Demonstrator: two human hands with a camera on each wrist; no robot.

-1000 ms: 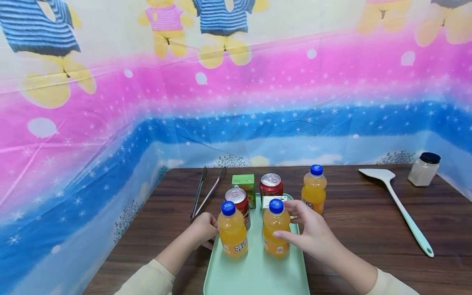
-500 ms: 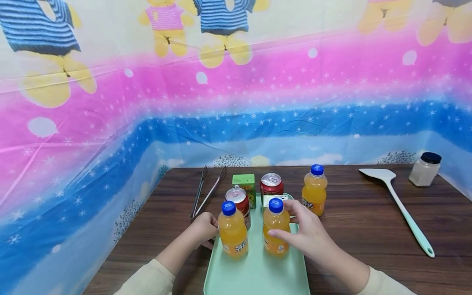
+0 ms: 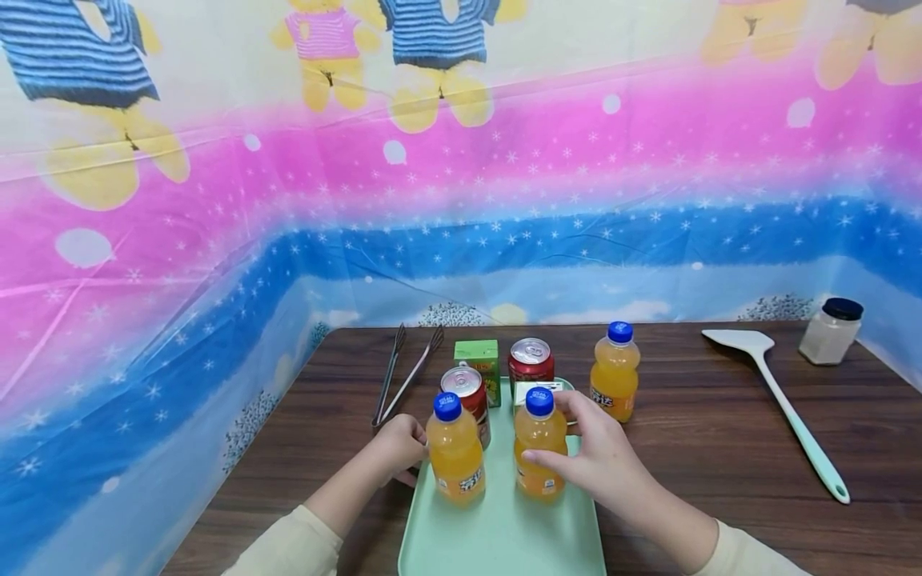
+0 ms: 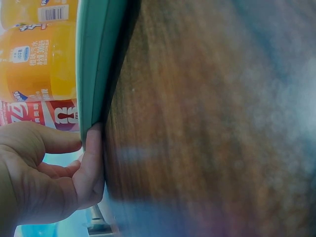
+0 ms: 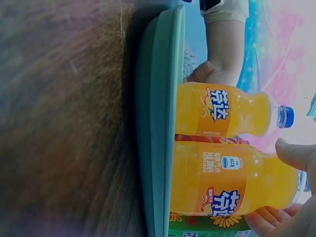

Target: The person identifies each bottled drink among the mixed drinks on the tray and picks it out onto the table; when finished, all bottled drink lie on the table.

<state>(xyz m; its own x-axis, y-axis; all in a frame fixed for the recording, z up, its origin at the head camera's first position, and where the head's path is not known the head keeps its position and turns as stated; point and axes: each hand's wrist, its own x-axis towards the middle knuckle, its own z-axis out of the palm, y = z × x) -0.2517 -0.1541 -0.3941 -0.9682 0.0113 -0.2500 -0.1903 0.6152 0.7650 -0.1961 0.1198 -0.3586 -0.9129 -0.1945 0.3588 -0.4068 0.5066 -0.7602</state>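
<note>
My left hand [image 3: 398, 450] pinches the left rim of a pale green tray [image 3: 504, 540]; in the left wrist view thumb and fingers meet around its edge. On the tray's right side stands an orange soda bottle [image 3: 540, 460] with a blue cap. Around this bottle curves my right hand [image 3: 608, 448], thumb in front and fingers behind, partly hidden. Beside it, to the left, a second orange soda bottle [image 3: 455, 460] stands upright. Behind them are a red soda can [image 3: 463, 382], a green drink carton [image 3: 475, 352], another red can [image 3: 531, 368] and a mostly hidden carton [image 3: 526, 390].
A third orange soda bottle [image 3: 614, 380] stands on the wooden table, right of the tray. Metal tongs [image 3: 389, 400] lie to the tray's left. At the right are a spatula [image 3: 788, 408] and a black-lidded jar [image 3: 830, 332]. A patterned cloth [image 3: 461, 248] hangs behind.
My right hand has shifted slightly left, its thumb lying further across the front of the right bottle. My left hand, the tray and the bottles look still.
</note>
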